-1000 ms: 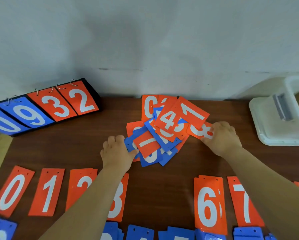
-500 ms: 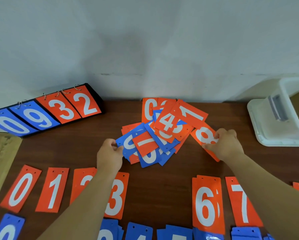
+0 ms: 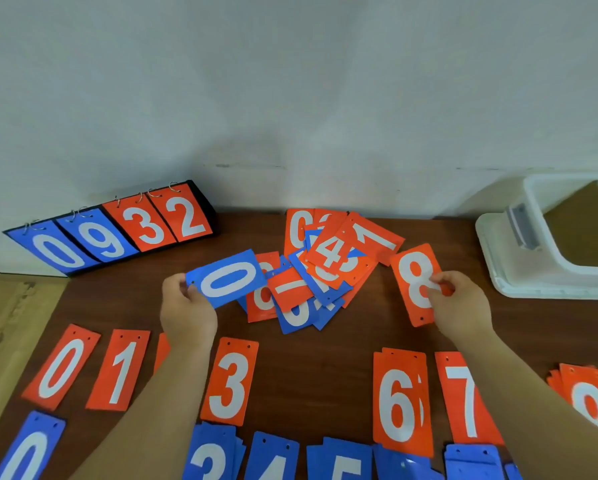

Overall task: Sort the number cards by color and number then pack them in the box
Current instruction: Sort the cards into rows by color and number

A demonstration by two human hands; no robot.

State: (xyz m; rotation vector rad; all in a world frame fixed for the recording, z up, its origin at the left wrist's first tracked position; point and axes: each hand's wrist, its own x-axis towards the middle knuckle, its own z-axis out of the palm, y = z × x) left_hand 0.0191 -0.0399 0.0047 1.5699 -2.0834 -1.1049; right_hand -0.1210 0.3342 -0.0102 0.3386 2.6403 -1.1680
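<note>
The left grip [image 3: 186, 317] pinches one blue 0 card [image 3: 226, 278] by its short end. The right grip [image 3: 464, 306] pinches one orange 8 card [image 3: 416, 284] at its edge. Both cards are held face-up beside the unsorted heap [image 3: 311, 268], presumably for reading. On the bench [image 3: 318, 368] the orange row [image 3: 230, 381] shows seven places; its gap between 7 and 9 likely awaits the 8. One white box [image 3: 547, 271] stands well apart, right; one flip stand [image 3: 117, 233], left, shows four cards.

The left forearm [image 3: 145, 410] hides most of one flat orange number card [image 3: 160, 356]. The lower edge crops the blue card row [image 3: 273, 450].
</note>
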